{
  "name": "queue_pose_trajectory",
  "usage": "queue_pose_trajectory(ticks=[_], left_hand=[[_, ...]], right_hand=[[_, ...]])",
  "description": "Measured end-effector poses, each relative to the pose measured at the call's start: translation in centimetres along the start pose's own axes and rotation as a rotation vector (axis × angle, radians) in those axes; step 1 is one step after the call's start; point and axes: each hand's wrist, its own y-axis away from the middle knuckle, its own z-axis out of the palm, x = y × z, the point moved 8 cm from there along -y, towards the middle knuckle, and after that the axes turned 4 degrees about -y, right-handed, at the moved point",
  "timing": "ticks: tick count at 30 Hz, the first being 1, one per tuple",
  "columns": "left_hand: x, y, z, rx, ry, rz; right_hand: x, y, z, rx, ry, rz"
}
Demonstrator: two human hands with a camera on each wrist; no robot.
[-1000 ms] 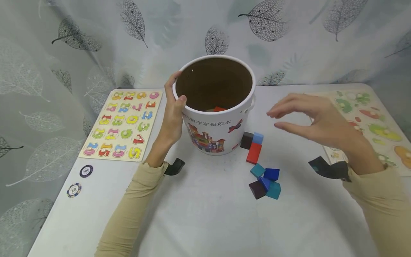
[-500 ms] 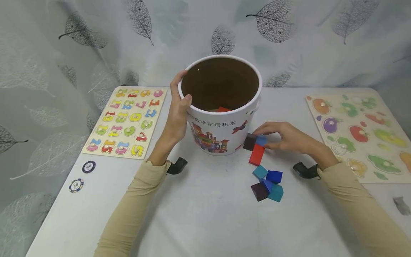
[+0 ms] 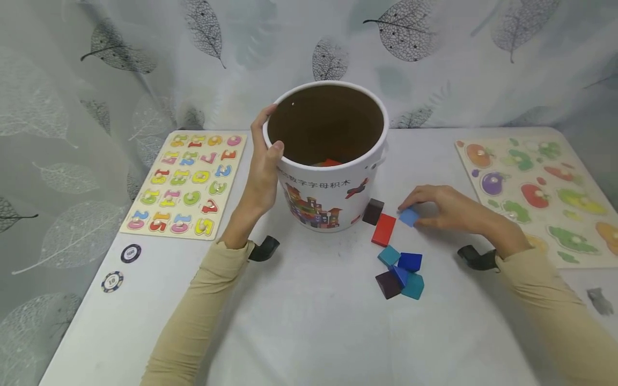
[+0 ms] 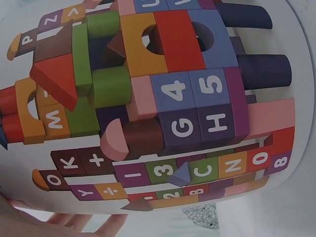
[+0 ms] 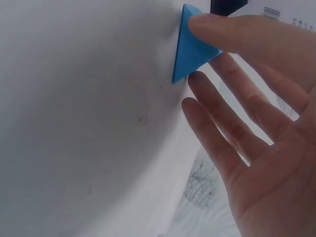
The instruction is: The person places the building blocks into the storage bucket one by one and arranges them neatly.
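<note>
My left hand grips the left rim of a white bucket, thumb outside, fingers round the edge. Pictures of building blocks cover the bucket's wall in the left wrist view. A red piece shows inside at the bottom. On the table right of the bucket, my right hand pinches a light blue triangular block. Thumb and fingers hold that triangular block in the right wrist view. Beside it lie a red rectangular block and a dark brown block, the latter near the bucket's base.
Nearer me lies a cluster: two teal blocks, a dark blue block, a blue triangle and a dark block. A number puzzle and two chips are left, a vegetable puzzle right. A leaf-patterned curtain hangs behind.
My right hand came in from the right, took the light blue triangular block beside the red one, and shifted it rightward. The left hand kept its hold on the bucket.
</note>
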Motion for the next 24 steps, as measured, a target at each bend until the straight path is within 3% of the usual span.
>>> queue_pose_trajectory(ticks=[10,15,19,21,24], left_hand=[[-0.1,0.1,0.1,-0.004,0.025,0.004],[-0.3,0.0,0.2,-0.006,0.026,-0.007],[-0.2,0.0,0.2,-0.004,0.011,-0.008],[-0.2,0.0,0.2,-0.002,0.004,-0.008],[-0.2,0.0,0.1,-0.002,-0.006,-0.004]], right_hand=[[1.0,0.8,-0.2,0.033,0.023,0.037],[0.8,0.9,-1.0,0.051,0.044,0.013],[-0.9,0.7,-4.0,0.146,0.069,-0.019],[-2.5,0.7,-6.3,0.232,0.104,-0.044],[-5.8,0.7,-10.2,0.392,0.126,-0.151]])
